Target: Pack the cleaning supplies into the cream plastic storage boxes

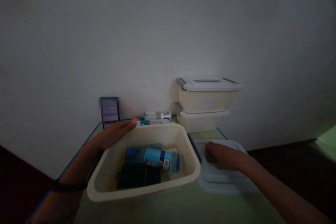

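An open cream plastic tub (147, 187) stands in front of me on a pale green table (183, 210). Inside lie a blue bottle (153, 157) on its side and a dark folded thing (138, 176). My left hand (115, 133) rests flat along the tub's far left rim, fingers stretched out. My right hand (219, 155) lies on a translucent lid (223, 178) that sits flat on the table just right of the tub; its fingers curl down on the lid's middle.
Two closed cream boxes (207, 103) with grey clips are stacked against the white wall at the back right. Behind the tub lie a small pump bottle (157, 114), a tube (152, 122) and a small dark upright box (110, 112). The table has blue edges.
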`<action>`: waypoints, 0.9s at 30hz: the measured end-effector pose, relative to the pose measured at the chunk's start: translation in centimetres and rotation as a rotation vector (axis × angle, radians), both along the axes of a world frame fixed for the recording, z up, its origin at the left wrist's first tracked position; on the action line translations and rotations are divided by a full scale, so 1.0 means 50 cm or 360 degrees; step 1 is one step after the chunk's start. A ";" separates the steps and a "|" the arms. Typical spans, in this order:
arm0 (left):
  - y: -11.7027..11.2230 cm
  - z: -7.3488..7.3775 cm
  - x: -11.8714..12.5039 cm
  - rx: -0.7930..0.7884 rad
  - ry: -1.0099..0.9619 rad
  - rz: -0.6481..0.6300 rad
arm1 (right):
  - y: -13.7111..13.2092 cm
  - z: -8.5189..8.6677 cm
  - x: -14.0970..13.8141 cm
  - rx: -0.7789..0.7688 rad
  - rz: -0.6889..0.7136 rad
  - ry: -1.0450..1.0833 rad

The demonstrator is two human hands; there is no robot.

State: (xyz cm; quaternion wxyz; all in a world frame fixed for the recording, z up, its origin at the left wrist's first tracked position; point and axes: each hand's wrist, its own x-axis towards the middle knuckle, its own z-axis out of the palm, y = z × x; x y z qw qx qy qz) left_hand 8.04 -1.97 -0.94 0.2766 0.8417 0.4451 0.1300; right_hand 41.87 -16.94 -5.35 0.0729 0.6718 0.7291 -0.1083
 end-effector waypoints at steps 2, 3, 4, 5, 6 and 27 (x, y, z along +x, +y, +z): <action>-0.004 0.003 0.001 0.0011 -0.0015 0.0014 | -0.004 -0.010 -0.001 -0.0027 -0.0037 -0.0097; -0.006 0.005 0.001 0.0004 -0.0014 0.0029 | -0.003 -0.012 -0.002 -0.0033 -0.0047 -0.0131; -0.007 0.006 0.001 -0.0006 -0.0015 0.0045 | -0.001 -0.014 -0.003 -0.0041 -0.0050 -0.0157; -0.008 0.006 0.001 -0.0016 -0.0024 0.0059 | 0.002 -0.014 -0.005 -0.0049 -0.0047 -0.0174; -0.009 0.006 0.000 -0.0027 -0.0047 0.0061 | 0.006 -0.013 -0.006 -0.0061 -0.0038 -0.0183; 0.007 -0.022 -0.010 -0.0096 -0.0173 0.0007 | 0.024 -0.022 0.039 -0.0132 -0.0056 0.0023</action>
